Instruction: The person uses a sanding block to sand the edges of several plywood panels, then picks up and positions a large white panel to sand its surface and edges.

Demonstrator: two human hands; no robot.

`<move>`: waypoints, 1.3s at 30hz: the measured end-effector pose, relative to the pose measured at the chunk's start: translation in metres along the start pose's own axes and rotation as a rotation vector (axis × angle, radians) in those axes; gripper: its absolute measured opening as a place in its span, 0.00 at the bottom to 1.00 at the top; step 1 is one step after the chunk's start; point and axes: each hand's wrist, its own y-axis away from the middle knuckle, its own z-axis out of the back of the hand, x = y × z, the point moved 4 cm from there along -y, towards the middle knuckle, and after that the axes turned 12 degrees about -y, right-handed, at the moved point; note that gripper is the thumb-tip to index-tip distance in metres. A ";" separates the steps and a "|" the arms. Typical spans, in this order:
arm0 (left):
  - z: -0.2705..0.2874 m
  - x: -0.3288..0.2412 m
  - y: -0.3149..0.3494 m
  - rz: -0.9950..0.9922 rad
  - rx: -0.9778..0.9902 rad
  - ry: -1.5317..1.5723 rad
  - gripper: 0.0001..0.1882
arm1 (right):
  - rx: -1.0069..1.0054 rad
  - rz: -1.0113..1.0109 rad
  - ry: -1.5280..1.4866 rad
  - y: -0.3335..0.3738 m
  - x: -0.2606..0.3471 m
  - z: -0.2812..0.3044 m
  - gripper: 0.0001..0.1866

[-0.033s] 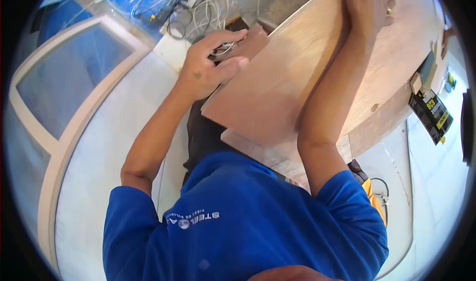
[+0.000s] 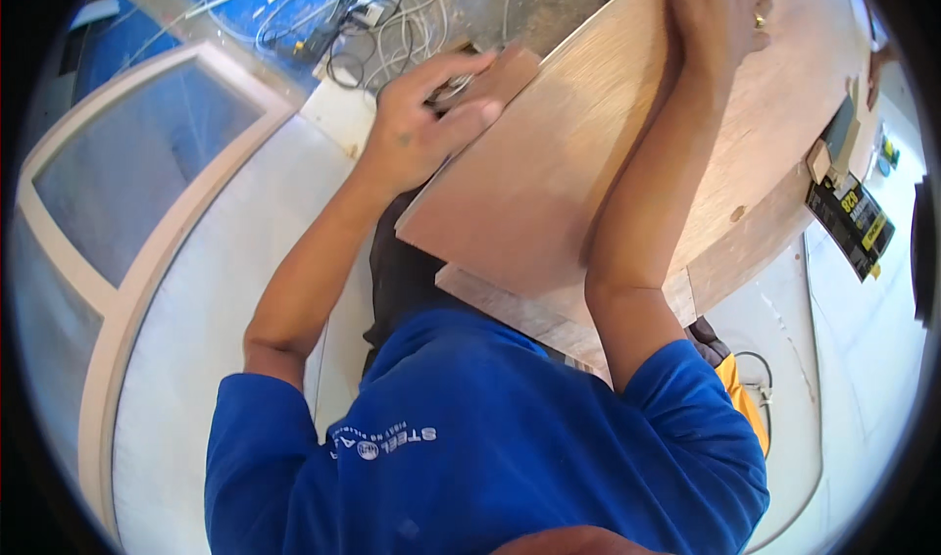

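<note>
A broad plywood board lies slanting in front of me, over a second wooden panel. At its left edge my left hand is closed round a flat reddish-brown piece, thumb on the near side and fingers on the far side. This piece meets the board's edge; its exact kind I cannot make out. A small whitish thing shows blurred in the hollow of that hand. My right hand, with a ring on one finger, lies on the board's top face, its fingers partly cut off by the upper rim.
On the left lies a pale wooden frame with clear panes. Tangled cables and a blue sheet cover the floor at the far left. A black and yellow packet and a wood scrap sit at the right.
My left hand has slid slightly farther and to the right along the board's edge with the reddish-brown piece. My right hand has barely shifted.
</note>
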 end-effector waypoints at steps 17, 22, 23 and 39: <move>0.033 -0.007 0.085 0.194 0.023 -0.025 0.28 | -0.002 0.032 -0.026 0.005 0.010 0.006 0.38; 0.003 -0.007 -0.002 0.048 0.029 -0.036 0.29 | -0.015 0.023 -0.052 0.008 0.018 0.013 0.37; -0.006 -0.013 -0.026 0.010 0.021 -0.051 0.29 | -0.008 0.021 -0.045 0.009 0.015 0.012 0.37; 0.018 -0.044 -0.161 0.304 0.545 0.957 0.28 | 0.412 0.664 -1.106 0.028 0.044 0.043 0.43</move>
